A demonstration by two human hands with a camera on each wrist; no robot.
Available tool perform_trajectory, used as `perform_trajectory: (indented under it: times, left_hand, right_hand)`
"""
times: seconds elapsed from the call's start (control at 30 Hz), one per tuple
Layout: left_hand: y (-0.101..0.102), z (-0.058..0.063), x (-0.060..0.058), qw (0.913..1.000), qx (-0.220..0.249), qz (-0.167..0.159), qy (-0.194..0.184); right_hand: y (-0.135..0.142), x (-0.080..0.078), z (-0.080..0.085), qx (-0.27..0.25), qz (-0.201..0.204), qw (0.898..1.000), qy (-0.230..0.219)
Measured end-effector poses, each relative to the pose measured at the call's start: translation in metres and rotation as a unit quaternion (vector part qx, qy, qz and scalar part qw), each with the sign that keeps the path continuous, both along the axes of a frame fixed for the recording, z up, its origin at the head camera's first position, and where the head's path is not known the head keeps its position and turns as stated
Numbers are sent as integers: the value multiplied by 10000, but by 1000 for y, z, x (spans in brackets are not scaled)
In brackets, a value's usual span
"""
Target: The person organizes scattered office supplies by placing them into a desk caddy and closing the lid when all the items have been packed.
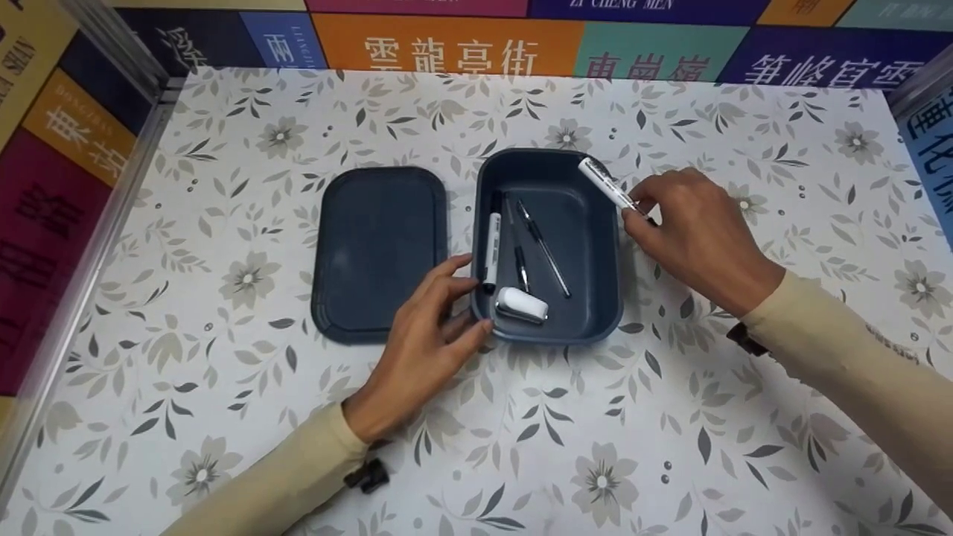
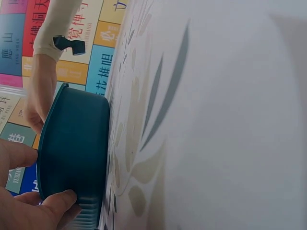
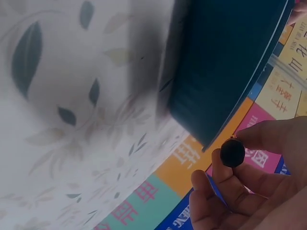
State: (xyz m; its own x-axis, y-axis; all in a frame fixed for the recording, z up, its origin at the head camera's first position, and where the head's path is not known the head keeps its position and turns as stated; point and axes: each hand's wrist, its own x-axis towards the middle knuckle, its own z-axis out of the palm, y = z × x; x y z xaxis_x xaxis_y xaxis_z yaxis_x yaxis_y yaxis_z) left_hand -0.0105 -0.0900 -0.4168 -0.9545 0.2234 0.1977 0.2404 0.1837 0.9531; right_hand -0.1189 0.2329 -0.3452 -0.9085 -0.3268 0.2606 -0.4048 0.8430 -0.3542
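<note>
A dark blue-grey plastic box (image 1: 588, 298) stands without its lid. Inside lie a white marker (image 1: 492, 249) with black ends, two clear pens (image 1: 547, 253) with black grips, and a small white stapler (image 1: 522, 304) at the near left. My left hand (image 1: 424, 342) holds the box by its near left corner, thumb and fingers on two sides of it. Over the far right rim, my right hand (image 1: 696, 231) pinches a second white marker (image 1: 607, 183) between thumb and fingers. Its dark end (image 3: 232, 153) faces the right wrist camera, and its white body slants over the box.
The box's lid (image 1: 380, 253) lies flat just left of the box, partly behind my left hand. A floral cloth (image 1: 581, 417) covers the table. Panels with colourful lettering (image 1: 447, 52) border the far edge and both sides.
</note>
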Motion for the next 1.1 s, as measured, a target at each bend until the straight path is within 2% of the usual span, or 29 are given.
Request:
perform_trajectory:
  times: [0.27, 0.63, 1.1]
  left_hand:
    - [-1, 0, -1, 9999, -80, -57, 50]
    - [-1, 1, 0, 9999, -92, -46, 8]
    - [0, 1, 0, 9999, -143, -21, -29]
  right_hand:
    - [-15, 0, -3, -177, 332, 9989, 280]
    - [-34, 1, -10, -109, 446, 9983, 372]
    - [-45, -1, -19, 55, 426, 9981, 434]
